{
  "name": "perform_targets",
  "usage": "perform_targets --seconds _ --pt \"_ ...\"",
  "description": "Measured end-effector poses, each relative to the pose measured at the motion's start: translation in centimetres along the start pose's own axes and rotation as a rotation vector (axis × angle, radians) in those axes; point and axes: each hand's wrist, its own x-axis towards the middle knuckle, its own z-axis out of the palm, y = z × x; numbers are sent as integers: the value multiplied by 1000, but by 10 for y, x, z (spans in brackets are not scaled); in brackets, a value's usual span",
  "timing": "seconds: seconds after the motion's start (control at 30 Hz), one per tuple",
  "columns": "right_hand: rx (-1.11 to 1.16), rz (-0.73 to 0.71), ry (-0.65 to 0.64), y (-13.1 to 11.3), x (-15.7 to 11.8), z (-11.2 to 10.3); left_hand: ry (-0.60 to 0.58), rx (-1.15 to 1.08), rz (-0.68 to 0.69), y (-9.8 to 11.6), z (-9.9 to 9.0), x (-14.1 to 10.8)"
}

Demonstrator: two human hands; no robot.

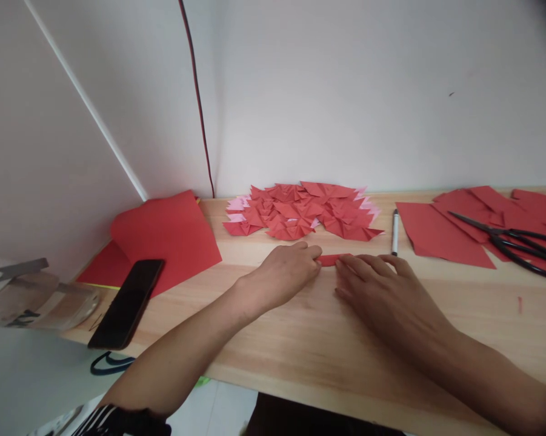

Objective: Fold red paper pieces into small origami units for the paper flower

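A narrow folded piece of red paper [329,260] lies on the wooden table between my hands. My left hand [291,272] has its fingers curled closed on the left end of the paper. At the other end, my right hand [382,290] grips the paper with its fingertips, thumb tucked low beside it. Both hands cover the paper's ends, so only its middle shows. Just beyond the hands, against the wall, is a pile of folded red paper pieces [295,212] with some pink ones at its sides.
Large red sheets [177,236] lie at the left, partly under a black phone [127,303]. A clear plastic container [68,303] is at the left edge. To the right are a white marker [395,232], cut red sheets [440,233] and black-handled scissors [504,233]. A cable [197,91] runs down the wall.
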Motion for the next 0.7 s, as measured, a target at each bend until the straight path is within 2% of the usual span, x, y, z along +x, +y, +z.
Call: perform_targets --seconds 0.17,0.33,0.57,0.7 --pt "-18 -1 59 -3 -2 2 -27 2 26 -1 0 -1" --pt "-23 2 3 -1 0 -3 -14 10 -21 0 -1 1" --pt "-58 -5 44 -2 -1 1 -30 70 40 3 -6 -1" --pt "-55 11 8 -1 2 -3 -5 106 41 0 -1 1"
